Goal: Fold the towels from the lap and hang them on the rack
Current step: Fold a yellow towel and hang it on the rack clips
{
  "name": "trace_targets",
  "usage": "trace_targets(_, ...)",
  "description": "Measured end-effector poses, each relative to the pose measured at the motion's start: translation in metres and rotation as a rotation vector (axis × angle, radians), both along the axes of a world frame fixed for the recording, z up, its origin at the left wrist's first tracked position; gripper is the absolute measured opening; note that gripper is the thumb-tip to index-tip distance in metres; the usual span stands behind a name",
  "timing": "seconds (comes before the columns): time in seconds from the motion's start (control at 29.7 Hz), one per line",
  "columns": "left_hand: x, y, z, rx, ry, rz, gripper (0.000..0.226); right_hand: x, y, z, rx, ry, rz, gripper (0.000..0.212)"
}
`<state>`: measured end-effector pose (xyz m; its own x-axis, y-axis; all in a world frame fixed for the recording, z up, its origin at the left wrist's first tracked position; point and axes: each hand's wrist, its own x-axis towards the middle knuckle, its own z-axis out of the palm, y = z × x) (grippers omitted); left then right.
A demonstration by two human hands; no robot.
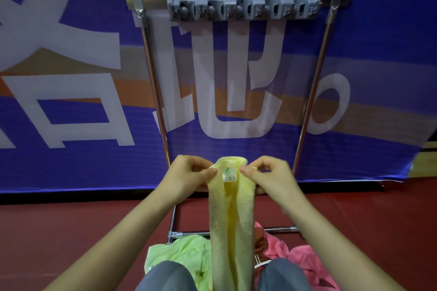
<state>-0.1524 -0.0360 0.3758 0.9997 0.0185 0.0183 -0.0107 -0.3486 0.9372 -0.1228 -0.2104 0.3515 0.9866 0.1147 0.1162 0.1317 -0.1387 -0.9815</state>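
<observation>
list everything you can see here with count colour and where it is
yellow towel: one, pale yellow, centre, hanging between the knees
label: one, white, yellow towel's top edge
green towel: one, light green, lower left
pink towel: one, pink, lower right
rack: one, silver, before the banner
hook strip: one, grey, rack's top bar
banner: one, blue with white characters, behind
floor: one, dark red, below
knees: two, grey trousers, bottom edge
left hand: one, pinches yellow towel's top
right hand: one, pinches yellow towel's top

three towels, one rack, two grips
</observation>
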Motion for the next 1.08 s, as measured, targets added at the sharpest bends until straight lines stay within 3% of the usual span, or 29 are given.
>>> trace_targets(0.37, -0.004, -0.005, -0.015, -0.022, 0.019, -0.052, 0.022, -0.022, 0.022, -0.012, 0.211, 0.106, 0.259, 0.021)
trace_targets(0.44, -0.006, -0.002, -0.015, 0.098, -0.023, -0.106, 0.014, -0.024, 0.021, -0.013, 0.125, 0.073, 0.288, 0.024)
trace_targets(0.51, -0.006, 0.001, -0.015, 0.187, -0.046, -0.132, 0.019, -0.023, 0.019, -0.014, 0.086, 0.066, 0.315, 0.027)
trace_targets(0.67, -0.008, 0.004, -0.013, 0.248, -0.072, -0.234, 0.018, -0.022, 0.012, -0.015, 0.059, 0.046, 0.390, 0.036)
trace_targets(0.88, -0.009, 0.005, -0.013, 0.350, -0.103, -0.331, 0.022, -0.015, -0.009, -0.015, -0.176, 0.019, 0.443, 0.020)
trace_targets(1.08, -0.010, 0.003, -0.012, 0.412, -0.121, -0.379, 0.024, -0.005, -0.018, -0.016, -0.418, -0.070, 0.408, 0.021)
